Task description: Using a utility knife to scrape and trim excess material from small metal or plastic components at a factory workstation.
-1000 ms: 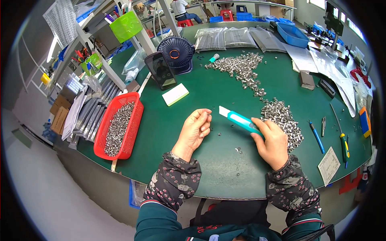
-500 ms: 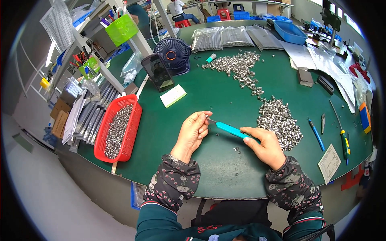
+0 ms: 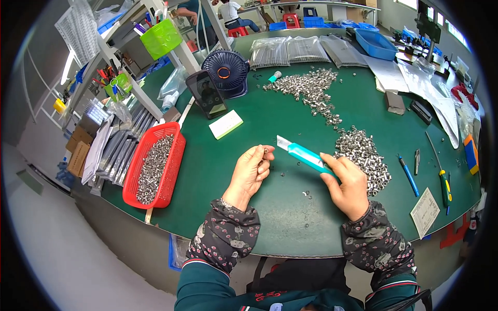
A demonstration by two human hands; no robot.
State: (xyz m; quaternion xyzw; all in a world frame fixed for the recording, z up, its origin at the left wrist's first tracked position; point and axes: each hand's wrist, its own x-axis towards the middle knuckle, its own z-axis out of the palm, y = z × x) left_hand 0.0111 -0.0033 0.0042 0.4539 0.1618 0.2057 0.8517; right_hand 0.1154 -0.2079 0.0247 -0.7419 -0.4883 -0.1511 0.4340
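At the bench's middle, your left hand pinches a tiny, hard, slippery metal nut in its fingers. Your right hand grips the light teal utility knife by its handle, blade aimed at 10 o'clock, so stay off the blade.

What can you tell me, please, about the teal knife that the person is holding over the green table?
The utility knife has a slim teal handle, plastic by its look, with a pale blade section extended at its upper-left end. It lies tilted, the blade end pointing toward the left hand, which pinches a small metal piece close to the tip; whether they touch cannot be told. The right hand grips the handle's lower end, above the green table.
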